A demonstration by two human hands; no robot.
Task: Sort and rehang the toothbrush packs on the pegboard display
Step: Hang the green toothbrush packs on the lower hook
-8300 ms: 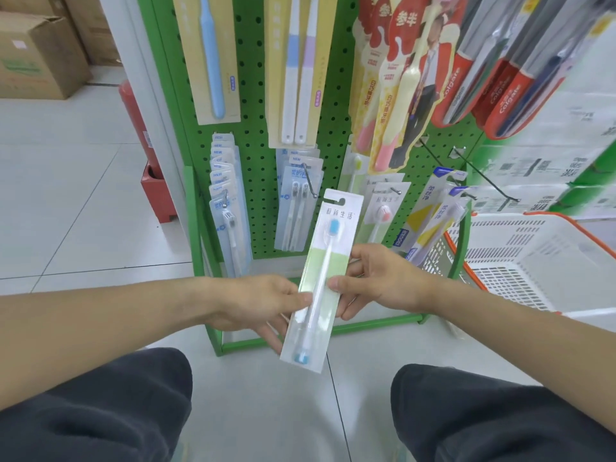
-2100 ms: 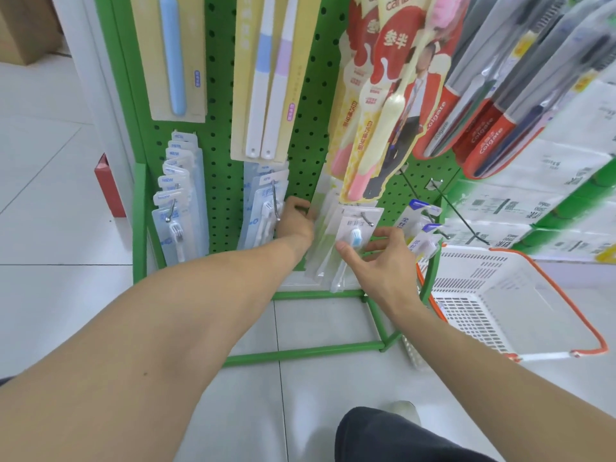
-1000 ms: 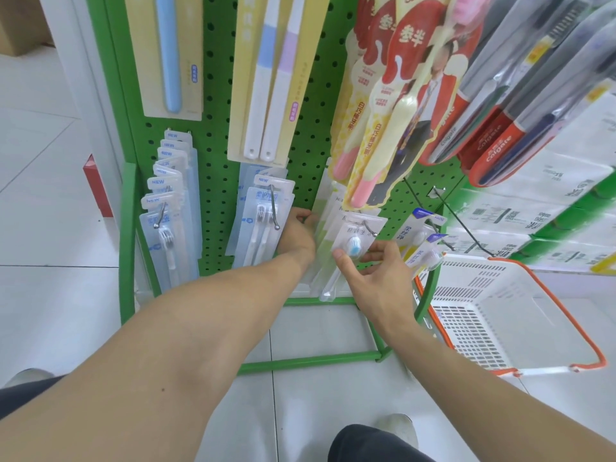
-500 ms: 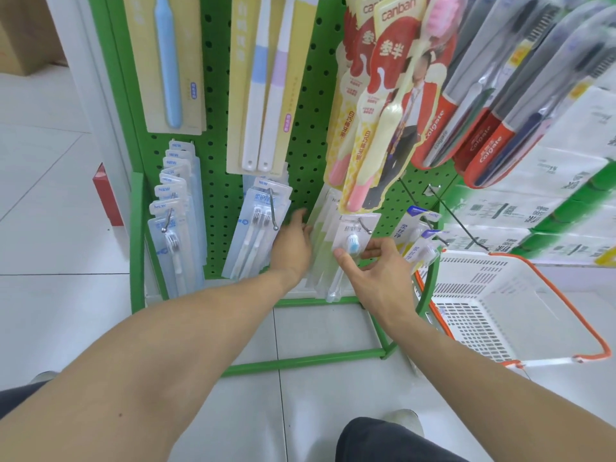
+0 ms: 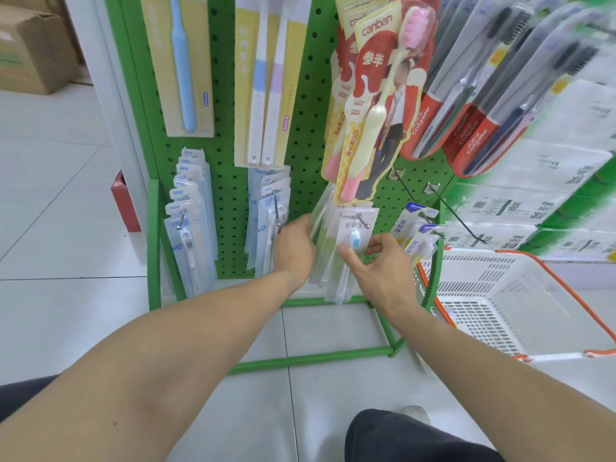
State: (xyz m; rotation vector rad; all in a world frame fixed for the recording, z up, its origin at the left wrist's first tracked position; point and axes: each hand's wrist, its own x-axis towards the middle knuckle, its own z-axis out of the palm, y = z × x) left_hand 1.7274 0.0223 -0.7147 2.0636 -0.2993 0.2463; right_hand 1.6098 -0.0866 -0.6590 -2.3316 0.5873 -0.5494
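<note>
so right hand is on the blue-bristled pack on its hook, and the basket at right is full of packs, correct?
Not quite. In the head view the right hand does hold the blue-bristled pack on its hook, but the basket shows no packs inside; only its bare white mesh is visible.

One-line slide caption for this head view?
Right hand pinches a blue-bristled toothbrush pack hanging on its pegboard hook; left hand parts neighbouring packs.

White basket [image 5: 520, 295] with orange rim on pale tiled floor [image 5: 66, 295], just right of the rack. Cardboard box [image 5: 30, 51] far left; red box [image 5: 125, 205] behind the frame.
</note>
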